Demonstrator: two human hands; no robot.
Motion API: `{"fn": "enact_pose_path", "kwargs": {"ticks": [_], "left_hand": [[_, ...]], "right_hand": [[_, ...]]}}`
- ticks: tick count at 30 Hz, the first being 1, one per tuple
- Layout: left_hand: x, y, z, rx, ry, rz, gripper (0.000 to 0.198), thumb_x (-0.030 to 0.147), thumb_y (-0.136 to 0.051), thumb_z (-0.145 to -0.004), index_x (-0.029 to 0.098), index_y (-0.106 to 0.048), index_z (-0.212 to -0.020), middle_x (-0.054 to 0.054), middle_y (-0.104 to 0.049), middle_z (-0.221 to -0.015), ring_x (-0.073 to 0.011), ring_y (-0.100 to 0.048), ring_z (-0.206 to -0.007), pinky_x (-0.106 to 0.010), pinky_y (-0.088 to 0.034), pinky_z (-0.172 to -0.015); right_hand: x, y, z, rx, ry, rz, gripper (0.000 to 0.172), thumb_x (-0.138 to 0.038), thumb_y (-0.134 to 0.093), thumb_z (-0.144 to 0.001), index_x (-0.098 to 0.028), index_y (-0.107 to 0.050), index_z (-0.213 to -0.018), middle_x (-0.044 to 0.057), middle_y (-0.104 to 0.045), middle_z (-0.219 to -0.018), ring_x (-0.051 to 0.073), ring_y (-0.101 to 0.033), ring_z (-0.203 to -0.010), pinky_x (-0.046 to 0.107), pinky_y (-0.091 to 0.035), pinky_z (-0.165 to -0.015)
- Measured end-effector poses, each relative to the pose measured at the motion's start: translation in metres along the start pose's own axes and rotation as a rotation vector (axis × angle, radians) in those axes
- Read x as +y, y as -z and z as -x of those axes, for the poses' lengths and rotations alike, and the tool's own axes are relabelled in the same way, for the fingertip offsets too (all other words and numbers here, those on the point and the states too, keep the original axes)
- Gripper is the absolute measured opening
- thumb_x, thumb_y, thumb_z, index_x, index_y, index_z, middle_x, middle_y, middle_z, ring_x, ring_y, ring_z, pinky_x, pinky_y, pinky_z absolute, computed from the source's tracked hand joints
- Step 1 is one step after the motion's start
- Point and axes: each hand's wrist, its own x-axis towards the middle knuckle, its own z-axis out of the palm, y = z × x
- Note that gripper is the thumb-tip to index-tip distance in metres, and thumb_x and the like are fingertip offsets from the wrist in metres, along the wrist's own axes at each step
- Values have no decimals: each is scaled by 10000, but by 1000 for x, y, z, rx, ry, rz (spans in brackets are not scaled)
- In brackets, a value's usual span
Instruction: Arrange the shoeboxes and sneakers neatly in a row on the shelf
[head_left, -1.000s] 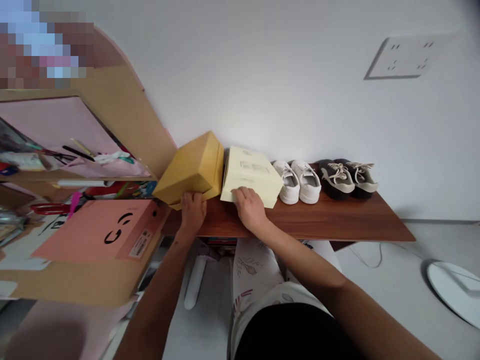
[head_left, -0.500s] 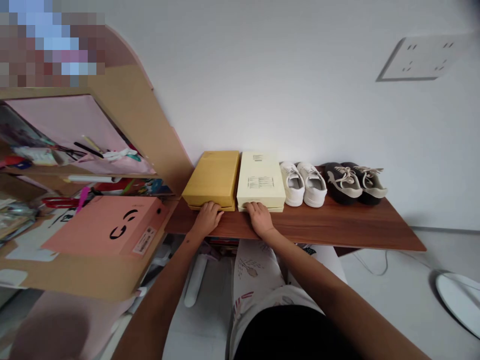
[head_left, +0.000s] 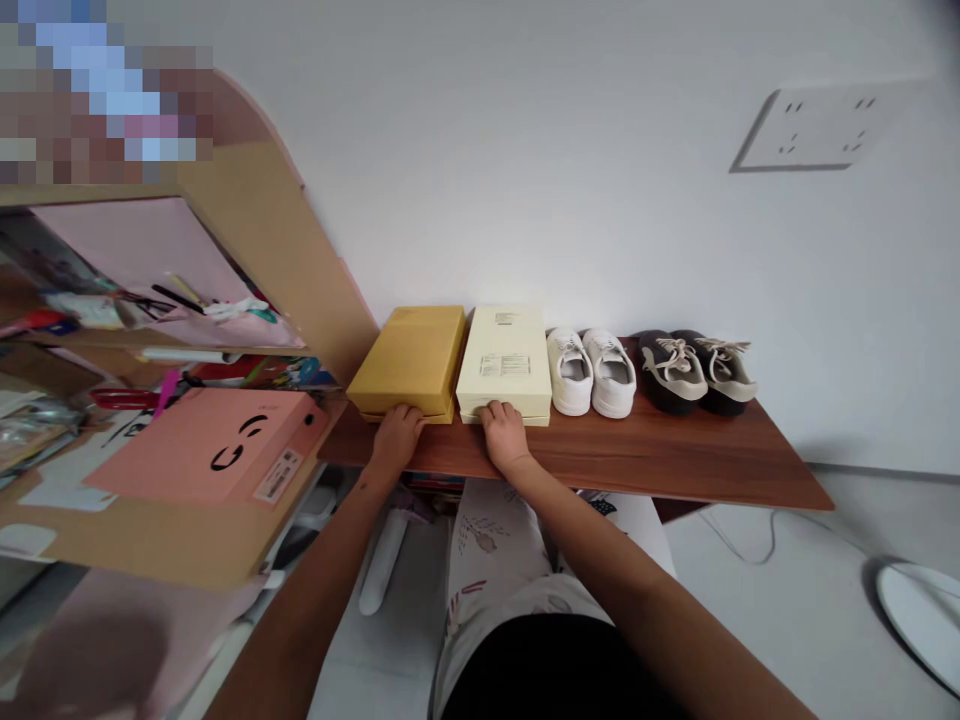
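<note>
A: What does the arrangement comprise?

B: Along the brown table [head_left: 637, 450], left to right: a gold box [head_left: 412, 355], a cream box [head_left: 506, 345], a pair of white shoes [head_left: 613, 395] and a pair of dark shoes [head_left: 676, 375]. The boxes lie flat near the wall [head_left: 525, 180], side by side, with a narrow gap between them.

A: And the hands?

B: The left hand [head_left: 397, 437] is at the front of the gold box; the right hand [head_left: 505, 435] is at the front of the cream box, left of its middle. Each grip is part-curled, with fingers against the front edge. The thumbs are not clearly shown, so whether either grip clasps its box or merely rests there cannot be told.

A: How much may be judged complete?

B: The placing of the boxes appears essentially complete: each is level, lidded and seemingly supported by the table. Both pairs of shoes stand upright, toes toward the wall, with no hand upon them.

A: What is outstanding?

B: Neither hand is yet clear of its box. A strip shows beneath each lid at the front; whether the lids are fully seated is uncertain. The contents are hidden. The pink box [head_left: 187, 450], well apart at left, is touched by neither hand.
</note>
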Motion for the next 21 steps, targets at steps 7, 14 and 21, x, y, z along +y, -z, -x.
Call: {"fn": "enact_pose_path", "kwargs": {"ticks": [7, 14, 21], "left_hand": [[-14, 4, -10, -13, -27, 78, 265, 305, -440, -944, 189, -675, -905, -112, -634, -927, -252, -601, -903, -388, -482, -874], [-15, 17, -4, 73, -2, -13, 297, 311, -404, -950, 181, -670, -973, -147, -638, -952, -314, -607, -940, -455, -495, -856], [180, 39, -29, 217, -107, 473, 331, 241, -405, -964, 201, -561, -1253, -139, -580, -1239, -256, -558, -1169, -406, -465, -1007]], "right_hand": [[-8, 2, -3, -12, -11, -32, 259, -170, -406, -990, -188, -644, -1090, 124, -597, -1084, 242, -486, -972, 364, -401, -825], [41, 46, 42, 208, 17, -166, 295, -276, -466, -973, -224, -612, -1224, 123, -585, -1231, 255, -506, -1106, 392, -385, -942], [171, 104, 38, 113, -473, 5, 357, -280, -495, -932, -124, -570, -1244, 183, -568, -1232, 265, -609, -968, 355, -444, -824]]}}
